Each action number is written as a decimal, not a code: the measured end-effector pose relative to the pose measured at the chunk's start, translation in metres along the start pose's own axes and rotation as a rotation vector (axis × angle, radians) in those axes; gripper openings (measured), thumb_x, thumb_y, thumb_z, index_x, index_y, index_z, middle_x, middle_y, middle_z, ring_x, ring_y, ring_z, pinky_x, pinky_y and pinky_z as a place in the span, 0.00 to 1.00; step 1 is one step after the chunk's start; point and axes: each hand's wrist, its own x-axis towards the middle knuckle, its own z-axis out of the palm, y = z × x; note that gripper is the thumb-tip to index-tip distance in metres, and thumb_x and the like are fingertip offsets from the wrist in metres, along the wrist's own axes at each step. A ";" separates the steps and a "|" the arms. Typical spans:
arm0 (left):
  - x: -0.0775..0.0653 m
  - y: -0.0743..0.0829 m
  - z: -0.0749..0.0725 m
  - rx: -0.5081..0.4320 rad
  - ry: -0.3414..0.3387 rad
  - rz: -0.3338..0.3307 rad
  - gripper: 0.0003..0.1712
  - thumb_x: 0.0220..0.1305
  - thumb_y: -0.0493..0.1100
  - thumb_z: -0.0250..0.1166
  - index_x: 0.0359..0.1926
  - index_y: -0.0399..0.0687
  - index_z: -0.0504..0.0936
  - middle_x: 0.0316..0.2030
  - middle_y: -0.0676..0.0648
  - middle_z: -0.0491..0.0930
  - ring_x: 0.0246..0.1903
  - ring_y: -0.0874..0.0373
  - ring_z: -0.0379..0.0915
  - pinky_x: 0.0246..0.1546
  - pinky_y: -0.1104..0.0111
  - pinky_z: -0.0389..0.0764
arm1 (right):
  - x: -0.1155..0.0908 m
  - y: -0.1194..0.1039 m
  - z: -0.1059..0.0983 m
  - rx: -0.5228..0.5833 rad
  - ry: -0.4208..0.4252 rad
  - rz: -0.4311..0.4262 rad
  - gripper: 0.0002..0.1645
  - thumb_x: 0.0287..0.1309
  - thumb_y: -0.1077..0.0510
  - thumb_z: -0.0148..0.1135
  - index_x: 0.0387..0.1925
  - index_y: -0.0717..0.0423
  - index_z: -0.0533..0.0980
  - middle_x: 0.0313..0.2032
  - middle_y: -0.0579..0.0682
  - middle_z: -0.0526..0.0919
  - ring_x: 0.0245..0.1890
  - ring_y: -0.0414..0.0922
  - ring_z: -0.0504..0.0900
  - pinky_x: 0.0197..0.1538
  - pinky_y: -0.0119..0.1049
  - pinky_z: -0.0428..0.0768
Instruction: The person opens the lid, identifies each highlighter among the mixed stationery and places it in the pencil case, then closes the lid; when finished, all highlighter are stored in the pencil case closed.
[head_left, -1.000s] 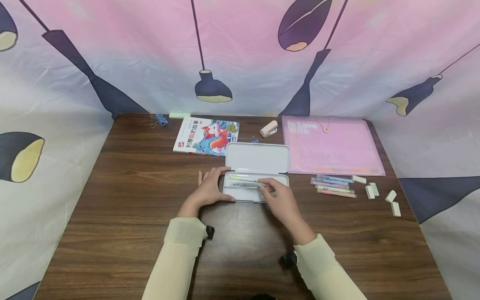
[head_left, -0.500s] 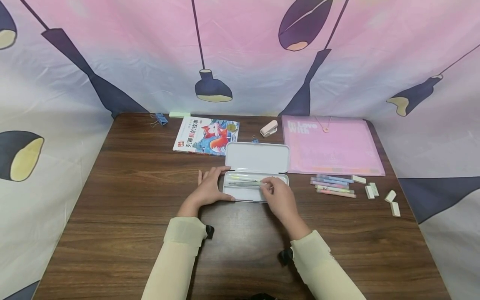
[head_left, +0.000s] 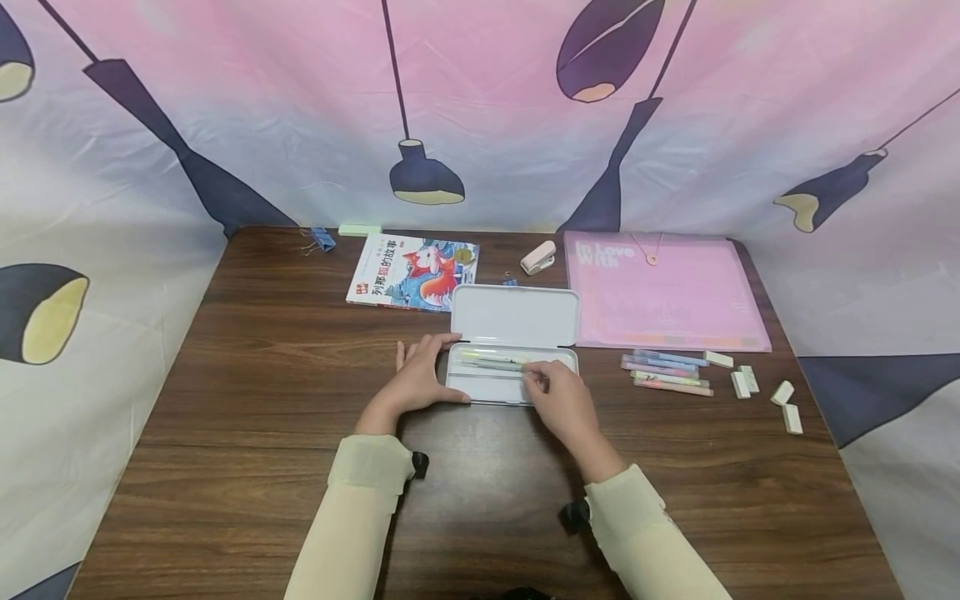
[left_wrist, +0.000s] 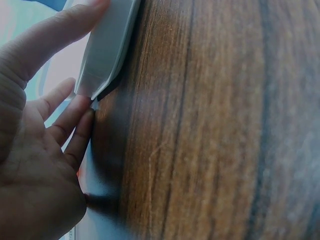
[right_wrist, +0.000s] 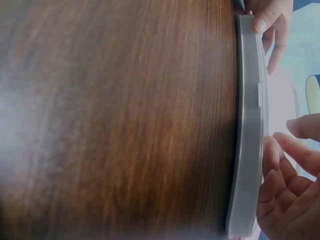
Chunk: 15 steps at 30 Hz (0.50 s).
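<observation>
A white pencil case lies on the table with its lid raised at the back. Inside its rear part are a yellow-tinted pen and a grey-green pen, side by side. My left hand grips the case's left end, thumb at the front edge and fingers at the back corner. My right hand is over the case's right part, fingertips at the grey-green pen's right end. In the right wrist view its thumb and index finger stand slightly apart, with no pen showing between them; the case wall hides the inside.
Right of the case lie several coloured pens and several white erasers. Behind are a pink folder, a picture book, a pale stapler and a blue binder clip. A printed curtain hangs behind the table.
The grey-green pen has shifted slightly left and back to lie beside the yellow-tinted one. My right hand's fingertips have moved slightly with it. The left hand and the case have stayed put.
</observation>
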 end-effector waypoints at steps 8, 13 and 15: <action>0.001 0.000 0.000 -0.007 -0.006 -0.003 0.55 0.33 0.59 0.75 0.64 0.62 0.57 0.59 0.49 0.62 0.62 0.51 0.50 0.60 0.48 0.20 | -0.008 0.012 -0.018 0.014 0.017 -0.006 0.12 0.56 0.52 0.58 0.43 0.46 0.78 0.33 0.42 0.77 0.34 0.39 0.75 0.39 0.37 0.74; 0.001 -0.001 0.000 -0.009 -0.005 -0.008 0.55 0.32 0.59 0.75 0.63 0.62 0.58 0.58 0.49 0.62 0.61 0.51 0.50 0.60 0.48 0.20 | -0.013 0.027 -0.035 0.004 0.072 -0.001 0.14 0.56 0.51 0.57 0.44 0.48 0.78 0.32 0.44 0.76 0.33 0.42 0.74 0.37 0.38 0.72; 0.001 -0.001 0.001 -0.010 -0.005 -0.008 0.55 0.32 0.59 0.75 0.63 0.62 0.58 0.58 0.49 0.62 0.61 0.51 0.50 0.60 0.48 0.20 | -0.014 0.036 -0.042 -0.003 0.099 0.010 0.14 0.57 0.51 0.56 0.44 0.49 0.78 0.32 0.46 0.76 0.33 0.43 0.73 0.36 0.38 0.71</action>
